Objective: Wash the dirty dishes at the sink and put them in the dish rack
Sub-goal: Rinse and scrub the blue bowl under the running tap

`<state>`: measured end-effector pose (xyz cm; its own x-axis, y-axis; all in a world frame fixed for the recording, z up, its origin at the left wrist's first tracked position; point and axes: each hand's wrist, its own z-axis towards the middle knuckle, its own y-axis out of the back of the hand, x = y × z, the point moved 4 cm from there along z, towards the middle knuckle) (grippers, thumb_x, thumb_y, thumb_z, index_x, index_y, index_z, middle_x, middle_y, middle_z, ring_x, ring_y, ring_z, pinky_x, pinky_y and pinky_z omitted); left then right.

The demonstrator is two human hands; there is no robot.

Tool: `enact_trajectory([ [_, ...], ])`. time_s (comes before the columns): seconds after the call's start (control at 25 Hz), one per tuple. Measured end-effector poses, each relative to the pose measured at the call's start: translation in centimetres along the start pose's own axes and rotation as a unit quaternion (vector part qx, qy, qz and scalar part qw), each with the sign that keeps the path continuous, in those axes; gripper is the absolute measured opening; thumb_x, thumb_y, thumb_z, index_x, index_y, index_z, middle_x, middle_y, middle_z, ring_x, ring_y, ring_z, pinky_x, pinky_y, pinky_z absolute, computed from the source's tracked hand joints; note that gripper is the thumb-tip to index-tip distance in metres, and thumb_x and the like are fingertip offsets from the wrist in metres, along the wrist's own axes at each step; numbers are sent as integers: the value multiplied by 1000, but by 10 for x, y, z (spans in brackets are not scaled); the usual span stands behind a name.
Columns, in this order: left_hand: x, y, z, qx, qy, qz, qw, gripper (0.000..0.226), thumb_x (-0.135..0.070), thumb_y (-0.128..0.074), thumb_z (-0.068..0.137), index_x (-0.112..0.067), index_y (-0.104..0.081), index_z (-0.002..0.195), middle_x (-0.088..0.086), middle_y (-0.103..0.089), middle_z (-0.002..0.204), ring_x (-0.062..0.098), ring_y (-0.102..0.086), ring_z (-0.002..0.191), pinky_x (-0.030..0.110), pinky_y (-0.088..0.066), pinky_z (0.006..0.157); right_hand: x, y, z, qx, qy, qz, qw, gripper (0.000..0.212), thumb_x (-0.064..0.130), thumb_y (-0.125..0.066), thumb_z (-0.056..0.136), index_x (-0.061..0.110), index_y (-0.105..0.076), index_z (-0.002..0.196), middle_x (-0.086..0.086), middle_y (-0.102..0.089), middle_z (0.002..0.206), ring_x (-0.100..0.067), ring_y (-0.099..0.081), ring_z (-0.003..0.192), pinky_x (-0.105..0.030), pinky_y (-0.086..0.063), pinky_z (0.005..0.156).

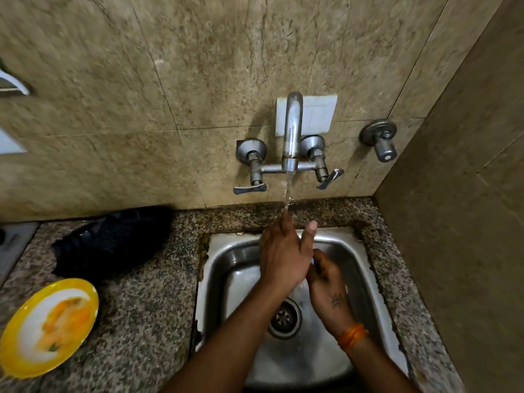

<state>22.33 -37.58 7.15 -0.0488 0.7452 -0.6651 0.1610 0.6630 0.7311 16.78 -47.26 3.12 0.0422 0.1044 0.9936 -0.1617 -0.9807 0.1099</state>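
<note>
A yellow-rimmed plate (86, 289) smeared with orange food lies on the granite counter at the lower left. Both hands are over the steel sink (224, 251). My left hand (283, 256) is stretched flat under the running water (287, 194), fingers pointing at the wall. My right hand (329, 287) sits just right of it, fingers curled against the left palm. A small bluish glint shows between the hands; I cannot tell whether it is an object. An orange thread band circles the right wrist.
The wall tap (292, 131) has a lever handle on each side, and a separate valve (381, 141) sits further right. A dark ribbed object (113, 242), blurred, lies on the counter (147, 307) left of the sink. A side wall closes off the right.
</note>
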Motion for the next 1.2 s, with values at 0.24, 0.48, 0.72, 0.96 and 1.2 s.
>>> enact_trajectory([
  [0.24, 35, 22, 46, 189, 128, -316, 921, 69, -81, -52, 83, -19, -73, 105, 19, -75, 108, 29, -71, 95, 47, -53, 99, 10, 13, -15, -12, -34, 110, 993, 45, 50, -68, 89, 6, -73, 99, -24, -73, 98, -25, -66, 90, -52, -54, 81],
  [0.48, 54, 17, 37, 175, 156, -484, 843, 31, -47, -55, 101, -23, -76, 102, 9, -77, 87, 25, -70, 76, 36, -51, 74, 14, 12, -1, -13, -174, 303, 937, 46, 41, -52, 100, 10, -67, 130, -20, -71, 124, -37, -67, 115, -51, -59, 78],
  [0.72, 77, 23, 31, 154, 112, -510, 839, 26, -19, -50, 106, -22, -74, 114, 6, -76, 107, 21, -72, 93, 41, -58, 80, 8, 9, 46, -54, -322, 206, 922, 42, 51, -51, 101, 17, -72, 114, -14, -78, 102, -35, -73, 94, -57, -55, 89],
  [0.96, 84, 25, 25, 59, 88, -493, 864, 22, -16, -52, 105, -15, -69, 120, 9, -76, 110, 28, -72, 99, 43, -61, 78, 11, -8, 86, -119, -221, -33, 967, 48, 61, -45, 95, 19, -67, 91, -10, -71, 105, -34, -66, 101, -50, -52, 98],
  [1.2, 79, 3, 18, -11, 110, -467, 877, 22, -14, -59, 97, -17, -72, 114, 11, -78, 109, 33, -73, 105, 57, -55, 99, 25, -39, 67, 0, 157, -418, 895, 43, 30, -43, 103, 10, -55, 139, -18, -58, 136, -35, -51, 130, -47, -43, 109],
])
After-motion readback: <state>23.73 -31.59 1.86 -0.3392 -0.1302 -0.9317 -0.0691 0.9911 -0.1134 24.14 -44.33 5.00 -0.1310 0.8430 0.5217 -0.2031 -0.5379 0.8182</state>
